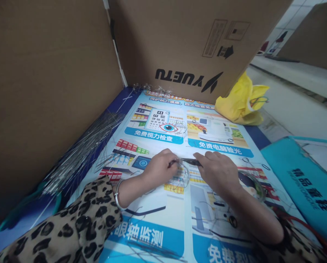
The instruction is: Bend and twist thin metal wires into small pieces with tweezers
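My left hand (162, 168) is closed in a pinch on a loose loop of thin wire (187, 179), which hangs below the fingers over the printed poster (191, 193). In my right hand (220, 172) is a dark pair of pliers (191, 161), its handles mostly hidden by the palm. The narrow jaws point left and reach the wire at my left fingertips. Whether the jaws grip the wire cannot be made out. Short cut wires (152, 249) lie on the poster near its front.
A bundle of straight wires (81, 151) lies on the left. Cardboard walls (180, 40) stand behind and to the left. Small twisted wire pieces (158, 89) sit at the back. A yellow bag (238, 104) and a turquoise box (303, 175) are on the right.
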Motion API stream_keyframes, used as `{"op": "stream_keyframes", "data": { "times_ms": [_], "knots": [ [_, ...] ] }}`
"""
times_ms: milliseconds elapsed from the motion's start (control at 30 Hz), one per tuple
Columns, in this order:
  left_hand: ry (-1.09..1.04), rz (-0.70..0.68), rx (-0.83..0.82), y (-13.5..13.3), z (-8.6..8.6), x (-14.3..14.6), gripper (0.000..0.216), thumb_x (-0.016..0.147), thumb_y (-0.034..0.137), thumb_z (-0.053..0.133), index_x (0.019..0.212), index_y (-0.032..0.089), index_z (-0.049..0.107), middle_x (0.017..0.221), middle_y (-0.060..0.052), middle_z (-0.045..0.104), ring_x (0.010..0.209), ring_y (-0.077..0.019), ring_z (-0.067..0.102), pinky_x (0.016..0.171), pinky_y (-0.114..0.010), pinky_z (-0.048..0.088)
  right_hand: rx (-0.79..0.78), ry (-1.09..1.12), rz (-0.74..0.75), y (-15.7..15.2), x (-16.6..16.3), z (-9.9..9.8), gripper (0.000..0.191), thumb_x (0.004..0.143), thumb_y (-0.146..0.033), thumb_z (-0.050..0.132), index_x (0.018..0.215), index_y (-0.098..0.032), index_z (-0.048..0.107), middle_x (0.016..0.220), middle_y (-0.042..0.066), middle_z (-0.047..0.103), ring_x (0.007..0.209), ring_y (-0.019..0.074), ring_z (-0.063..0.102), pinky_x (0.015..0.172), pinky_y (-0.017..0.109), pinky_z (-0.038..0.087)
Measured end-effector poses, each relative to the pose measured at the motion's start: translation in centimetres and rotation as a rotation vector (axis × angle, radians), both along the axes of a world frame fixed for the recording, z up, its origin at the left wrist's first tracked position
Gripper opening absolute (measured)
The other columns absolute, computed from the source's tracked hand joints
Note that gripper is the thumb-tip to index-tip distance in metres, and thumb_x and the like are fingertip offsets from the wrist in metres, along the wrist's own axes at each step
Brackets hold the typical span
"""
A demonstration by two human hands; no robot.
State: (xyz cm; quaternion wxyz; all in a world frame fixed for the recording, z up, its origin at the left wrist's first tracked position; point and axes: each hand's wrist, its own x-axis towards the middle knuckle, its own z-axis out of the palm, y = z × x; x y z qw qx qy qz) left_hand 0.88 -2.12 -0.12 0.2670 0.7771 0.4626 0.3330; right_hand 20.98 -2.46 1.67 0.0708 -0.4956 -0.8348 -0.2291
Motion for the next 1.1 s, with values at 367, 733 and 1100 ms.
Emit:
{"op": "stream_keyframes", "data": {
  "times_ms": [367,733,1100],
  "knots": [
    [0.014,-0.022,-0.006,0.24,0.08,-0.11,0.018,0.075,0.009,0.044,0.077,0.017,0.059,0.078,-0.002,0.055,0.081,-0.0139,0.053,0.074,-0.025,0.042,-0.076,0.001,-0.040,-0.05,-0.28,-0.12,0.030,0.075,-0.021,0.051,0.103,-0.020,0.061,0.076,0.005,0.059,0.073,0.0182,0.046,0.063,0.029,0.024],
    [0.008,-0.027,-0.038,0.67,0.16,-0.30,0.016,0.075,0.009,0.042,0.073,0.016,0.057,0.075,-0.002,0.053,0.081,-0.0146,0.051,0.072,-0.025,0.041,0.011,0.047,0.011,0.30,0.38,-0.07,0.027,0.074,-0.025,0.054,0.100,-0.020,0.063,0.075,0.006,0.057,0.076,0.0207,0.043,0.068,0.032,0.025],
    [-0.011,-0.044,-0.044,0.95,0.08,-0.39,0.018,0.076,0.011,0.043,0.076,0.016,0.061,0.075,-0.003,0.056,0.082,-0.0146,0.052,0.074,-0.026,0.040,0.086,-0.070,0.041,0.21,0.16,0.18,0.022,0.077,-0.020,0.051,0.095,-0.022,0.063,0.069,0.004,0.053,0.071,0.0187,0.038,0.063,0.033,0.020]
  ]
}}
